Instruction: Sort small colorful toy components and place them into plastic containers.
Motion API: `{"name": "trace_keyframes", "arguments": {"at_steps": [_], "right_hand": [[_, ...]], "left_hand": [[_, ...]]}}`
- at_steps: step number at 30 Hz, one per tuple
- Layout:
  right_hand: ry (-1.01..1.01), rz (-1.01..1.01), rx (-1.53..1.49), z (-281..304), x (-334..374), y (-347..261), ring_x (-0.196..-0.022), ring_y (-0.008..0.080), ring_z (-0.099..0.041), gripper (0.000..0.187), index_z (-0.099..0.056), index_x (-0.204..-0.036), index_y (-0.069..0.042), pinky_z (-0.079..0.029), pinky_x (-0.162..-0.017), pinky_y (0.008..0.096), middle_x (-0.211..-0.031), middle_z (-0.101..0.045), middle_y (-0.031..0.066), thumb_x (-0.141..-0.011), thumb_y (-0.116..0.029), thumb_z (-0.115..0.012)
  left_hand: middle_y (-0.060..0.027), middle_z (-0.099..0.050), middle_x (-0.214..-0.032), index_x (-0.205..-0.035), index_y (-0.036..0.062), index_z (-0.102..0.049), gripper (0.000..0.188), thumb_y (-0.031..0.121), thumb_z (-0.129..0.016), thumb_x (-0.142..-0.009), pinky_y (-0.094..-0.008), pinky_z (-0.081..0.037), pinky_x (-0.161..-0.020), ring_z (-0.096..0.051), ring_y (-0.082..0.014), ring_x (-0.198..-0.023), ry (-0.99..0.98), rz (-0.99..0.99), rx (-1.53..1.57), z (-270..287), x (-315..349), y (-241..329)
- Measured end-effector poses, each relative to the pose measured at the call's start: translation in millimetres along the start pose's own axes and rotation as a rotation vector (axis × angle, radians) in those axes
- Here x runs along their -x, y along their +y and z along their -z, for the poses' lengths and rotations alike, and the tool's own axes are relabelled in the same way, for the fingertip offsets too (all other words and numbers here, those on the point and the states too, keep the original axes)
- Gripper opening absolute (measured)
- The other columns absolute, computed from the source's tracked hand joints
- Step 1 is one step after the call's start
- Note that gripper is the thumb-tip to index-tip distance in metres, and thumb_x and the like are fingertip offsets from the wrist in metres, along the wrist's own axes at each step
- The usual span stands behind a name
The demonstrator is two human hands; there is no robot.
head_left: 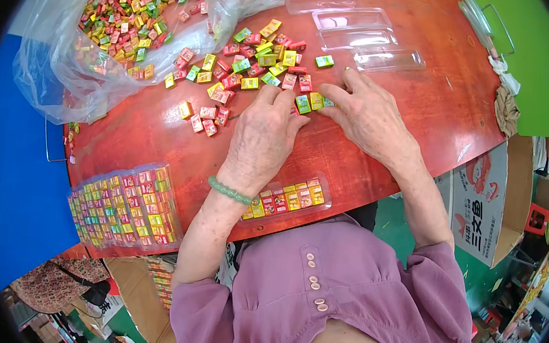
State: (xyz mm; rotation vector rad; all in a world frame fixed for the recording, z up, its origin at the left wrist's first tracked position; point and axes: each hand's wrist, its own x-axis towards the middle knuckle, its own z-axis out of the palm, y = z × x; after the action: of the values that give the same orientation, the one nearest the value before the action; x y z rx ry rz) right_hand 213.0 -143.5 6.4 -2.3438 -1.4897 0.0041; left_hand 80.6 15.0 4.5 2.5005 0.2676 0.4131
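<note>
Several tiny candy-like boxes in red, yellow and green lie loose on the red table, in a scattered pile (pixel 258 56) beyond my hands. Between my two hands, a few of them stand side by side in a short row (pixel 302 104). My left hand (pixel 261 131), with a green bead bracelet at the wrist, has its fingers bent around the left end, where a red box partly shows. At the right end, my right hand (pixel 364 111) pinches a green box with thumb and fingers. Close to my body is a clear tray (pixel 326 199) partly filled with such boxes.
Clear plastic trays (pixel 389 59) lie at the far side. A large plastic bag (pixel 48 67) full of tiny boxes spreads at the far left. Filled trays (pixel 128 204) lie together at the near left. Cardboard boxes (pixel 481 202) stand beside the table at right.
</note>
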Motion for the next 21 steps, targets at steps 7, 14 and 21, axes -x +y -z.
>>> {"name": "trace_keyframes", "arguments": {"at_steps": [7, 14, 21], "right_hand": [[0.005, 0.142, -0.099, -4, -7, 3, -0.093, 0.0306, -0.062, 0.036, -0.067, -0.118, -0.008, -0.053, -0.082, 0.0422, -0.099, -0.057, 0.0116, -0.085, -0.018, -0.076], [-0.224, 0.047, -0.422, 14, -10, 5, -0.1, 0.0316, -0.064, 0.048, -0.065, -0.124, -0.005, -0.053, -0.084, 0.0412, -0.109, -0.061, 0.0121, -0.079, -0.01, -0.082], [-0.251, 0.041, -0.422, 9, -10, 9, -0.095, 0.0314, -0.065, 0.037, -0.067, -0.113, -0.001, -0.055, -0.08, 0.0404, -0.104, -0.062, 0.0126, -0.081, -0.011, -0.081]], "left_hand": [[-0.0186, -0.059, -0.1, -0.101, -0.0014, -0.06, 0.022, 0.007, -0.075, -0.086, -0.0479, -0.056, -0.072, -0.066, -0.0394, -0.087, -0.014, -0.051, 0.015, 2, 2, -6], [-0.0155, -0.06, -0.101, -0.108, -0.0004, -0.064, 0.032, 0.008, -0.079, -0.081, -0.0447, -0.055, -0.072, -0.067, -0.0352, -0.086, -0.094, -0.001, 0.113, 15, 13, -11], [-0.0096, -0.059, -0.098, -0.113, 0.007, -0.07, 0.037, 0.016, -0.082, -0.079, -0.0416, -0.056, -0.072, -0.067, -0.0284, -0.087, -0.08, -0.051, 0.063, 7, 10, -17]]}}
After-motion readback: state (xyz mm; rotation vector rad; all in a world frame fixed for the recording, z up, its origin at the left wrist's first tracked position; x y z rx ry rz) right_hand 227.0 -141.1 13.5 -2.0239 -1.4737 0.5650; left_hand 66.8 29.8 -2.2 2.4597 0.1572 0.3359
